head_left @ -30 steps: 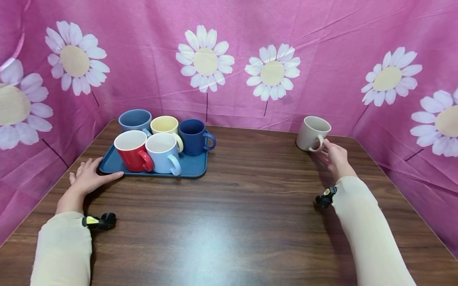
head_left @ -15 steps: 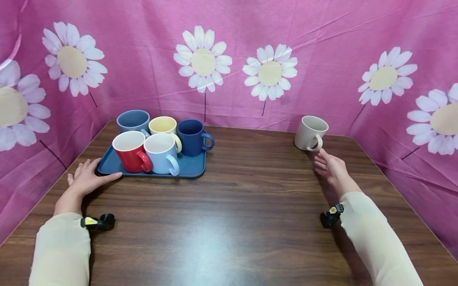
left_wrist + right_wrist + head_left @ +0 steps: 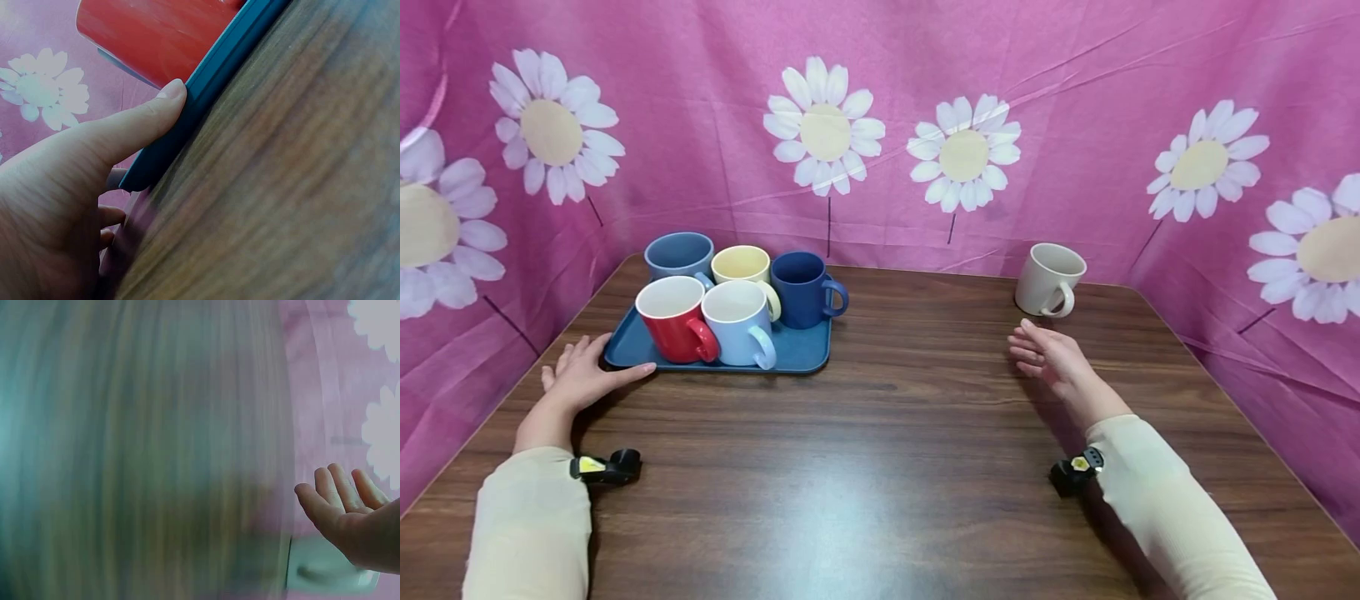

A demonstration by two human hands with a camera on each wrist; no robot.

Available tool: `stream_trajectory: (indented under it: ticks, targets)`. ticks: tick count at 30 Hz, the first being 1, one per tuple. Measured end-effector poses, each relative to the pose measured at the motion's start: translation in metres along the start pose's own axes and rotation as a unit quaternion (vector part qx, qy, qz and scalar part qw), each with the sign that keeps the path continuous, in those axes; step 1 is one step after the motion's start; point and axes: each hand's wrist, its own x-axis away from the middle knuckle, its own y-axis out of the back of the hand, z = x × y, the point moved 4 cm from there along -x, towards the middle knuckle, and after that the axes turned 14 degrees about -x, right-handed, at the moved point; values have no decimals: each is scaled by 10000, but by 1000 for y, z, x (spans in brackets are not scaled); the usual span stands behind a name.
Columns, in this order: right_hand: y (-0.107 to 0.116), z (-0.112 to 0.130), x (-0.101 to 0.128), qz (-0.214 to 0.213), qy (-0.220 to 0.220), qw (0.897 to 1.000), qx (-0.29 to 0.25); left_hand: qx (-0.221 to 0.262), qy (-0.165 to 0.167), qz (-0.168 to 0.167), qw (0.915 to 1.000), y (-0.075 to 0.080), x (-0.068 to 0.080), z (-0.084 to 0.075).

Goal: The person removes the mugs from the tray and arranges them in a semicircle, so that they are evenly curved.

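Note:
At the back right of the table stands a beige mug (image 3: 1042, 287), upright, its handle turned toward the person. In front of it, apart from it, my right hand (image 3: 1060, 367) is held with relaxed fingers and nothing in them. My left hand (image 3: 580, 377) rests spread at the front left corner of a blue tray (image 3: 808, 357), with the thumb along the front edge, as the left wrist view confirms. On the tray, a red mug (image 3: 670, 332) and a light blue mug (image 3: 736, 335) form the front row. Behind them are a grey-blue mug (image 3: 679, 257), a yellow mug (image 3: 741, 267) and a navy mug (image 3: 799, 293).
The dark wooden table (image 3: 880, 433) reaches back to a pink cloth (image 3: 895, 225) with printed daisies, which hangs behind it and along both sides. A wide stretch of wood separates the tray from the beige mug.
My right hand has let go of the beige mug's handle, drawn back toward the person and then swung left. The beige mug stays in place. My left hand stays at the tray.

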Motion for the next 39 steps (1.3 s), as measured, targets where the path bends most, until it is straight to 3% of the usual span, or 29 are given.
stream_trajectory:
  ticks: [10,12,15,23,39]
  targets:
    - [-52,-24,-12,320,215,9979,515,-14,-5,33,10000,-2,0,0]
    - [-59,-31,-22,645,368,9967,333,-20,5,34,10000,-3,0,0]
    - [-78,-36,-25,812,411,9956,218,-31,25,44,10000,-3,0,1]
    - [-138,-46,-27,609,111,9978,222,10,99,52,9999,-4,0,4]
    - [-216,-66,-25,1414,-135,9888,462,48,22,-16,10000,-2,-1,0]
